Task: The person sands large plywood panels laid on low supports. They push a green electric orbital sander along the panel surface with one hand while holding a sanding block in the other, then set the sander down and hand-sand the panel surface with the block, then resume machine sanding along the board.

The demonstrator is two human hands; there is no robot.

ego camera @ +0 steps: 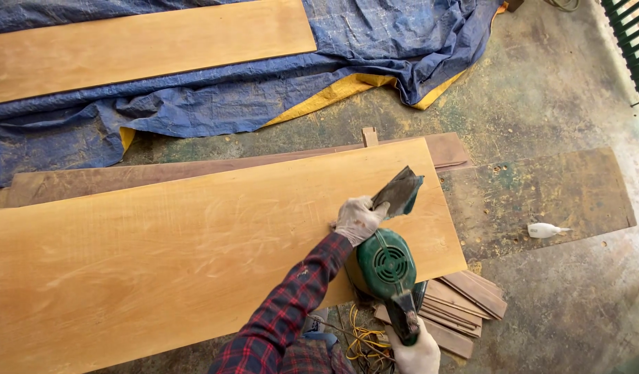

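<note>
Concrete floor (541, 90), stained and dusted with sawdust, carries everything in this workshop scene. A crumpled blue tarpaulin (195, 104) with a yellow underside covers the upper left, and a long pale plank (139, 48) lies on it. Nearer the camera, a wide sanded board (160, 256) of yellowish wood runs from the left edge to past the middle, resting on darker planks (125, 173) that show along its far side. A weathered dark panel (541, 194) lies flat to the right, with a small white bottle (545, 230) on its side on it. A stack of thin wooden offcuts (465, 305) sits just off the board's right end, beside a tangle of yellow cord (364, 343).

A green electric sander (390, 266) is tipped up at the board's right end, its dusty rectangular sanding pad (401, 190) lifted clear of the wood. The person's gloved left hand (357, 220), on a red plaid sleeve (292, 305), is closed on the sander's front, just below the pad. The gloved right hand (416, 353) is wrapped around the rear handle at the bottom edge of the view.
</note>
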